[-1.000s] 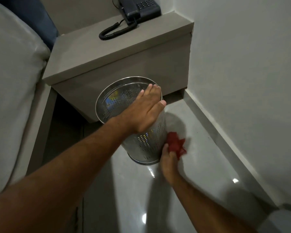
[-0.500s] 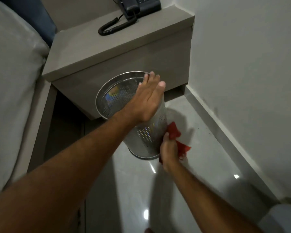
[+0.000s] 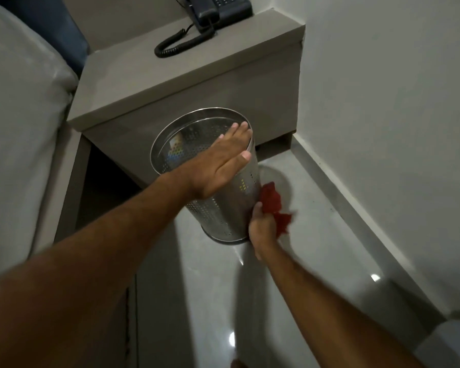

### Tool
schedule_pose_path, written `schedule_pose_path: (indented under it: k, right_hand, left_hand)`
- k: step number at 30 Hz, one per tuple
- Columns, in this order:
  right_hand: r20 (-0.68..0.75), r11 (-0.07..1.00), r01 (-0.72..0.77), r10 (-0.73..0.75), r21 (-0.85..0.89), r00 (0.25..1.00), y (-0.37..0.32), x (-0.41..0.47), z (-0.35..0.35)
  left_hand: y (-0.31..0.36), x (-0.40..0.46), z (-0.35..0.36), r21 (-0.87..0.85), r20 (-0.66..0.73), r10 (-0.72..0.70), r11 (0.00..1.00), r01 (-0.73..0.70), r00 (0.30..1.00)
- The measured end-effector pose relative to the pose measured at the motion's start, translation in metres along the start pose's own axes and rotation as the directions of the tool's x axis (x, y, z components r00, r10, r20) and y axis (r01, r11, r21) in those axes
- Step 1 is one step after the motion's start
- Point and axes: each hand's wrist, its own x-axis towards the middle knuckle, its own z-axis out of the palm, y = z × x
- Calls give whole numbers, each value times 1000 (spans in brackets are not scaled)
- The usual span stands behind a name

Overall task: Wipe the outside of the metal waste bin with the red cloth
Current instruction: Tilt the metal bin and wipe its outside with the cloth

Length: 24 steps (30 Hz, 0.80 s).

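Note:
A perforated metal waste bin (image 3: 231, 211) stands on the glossy floor, tilted toward the left. My left hand (image 3: 221, 166) lies flat across the bin's rim and upper side, fingers straight and together. My right hand (image 3: 263, 229) presses the red cloth (image 3: 272, 201) against the bin's lower right side, near its base. Part of the cloth hangs loose to the right of my hand.
A grey nightstand (image 3: 197, 83) overhangs just behind the bin, with a dark corded telephone (image 3: 218, 7) on top. A bed (image 3: 19, 128) fills the left side. The wall and its skirting (image 3: 356, 213) run close along the right.
My right hand has slid the red cloth up the bin's right side from the floor level. My left hand stayed on the rim, and the view shifted slightly.

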Motion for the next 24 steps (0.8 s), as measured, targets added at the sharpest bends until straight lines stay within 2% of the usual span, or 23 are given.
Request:
schedule_pose_path:
  k: [1,2,4,5,7,8,9,11,12,13,14,15,17,19,20,22,23,24]
  right_hand:
    - [14,998,-68,68,-2,998,-5,7,-2]
    - [85,993,-33,23,118,996,-21,6,-3]
    - [109,945,144,-183,292,977,-55,0,-1]
    - [88,892,280,-330,355,940,-72,-7,2]
    - [38,705,567,-640,426,767,-75,-12,11]
    - [11,625,655,-727,424,686,-60,-14,10]
    - [1,643,678,-726,356,688,-40,-10,7]
    - [56,862,486,-497,143,866,-2,6,-4]
    - [102,931,363,-357,-42,928,13,10,-11]
    - [125,944,251,-229,-212,965,22,12,-17]
    - [119,939,199,-171,-282,978,23,15,-19]
    - [100,962,175,-157,-212,983,13,14,-19]
    - [70,982,183,-187,53,980,-26,-1,-18]
    - [72,903,282,-321,325,944,-58,-10,-19]
    - [58,853,330,-384,404,922,-68,-14,-19]
    - [23,824,415,-458,385,889,-73,-25,-18]
    - [22,831,421,-460,362,888,-62,-26,-15]
    - [42,840,411,-453,356,890,-46,-24,-12]
  left_hand:
    - [1,0,-1,-6,5,-4,1000,4,1000]
    - [0,1,-2,-16,10,-14,1000,14,1000]
    - [1,1,-3,-28,16,-32,999,33,999]
    - [3,2,-4,-30,22,-33,999,33,999]
    - [6,3,-5,-32,20,-24,999,25,1000]
    - [8,3,-5,-27,19,-19,999,20,1000]
    - [8,2,-5,-16,21,-17,1000,18,1000]
    - [7,0,-5,16,24,-22,1000,22,999]
    - [6,-1,-6,27,26,-26,999,25,999]
    - [6,-1,-6,30,26,-38,999,37,999]
    - [9,1,-5,14,10,-65,998,65,998]
    - [15,5,-4,-29,-32,-119,993,118,992]
    - [33,11,1,-224,-168,-288,942,248,943]
    - [46,10,2,-435,-249,-382,865,249,890]
    - [46,10,2,-446,-272,-384,863,238,882]
    - [34,2,-2,-195,-213,-252,958,212,944]
    - [23,-3,-2,-44,-171,-169,985,164,971]
    - [17,-7,-3,28,-134,-127,991,132,983]
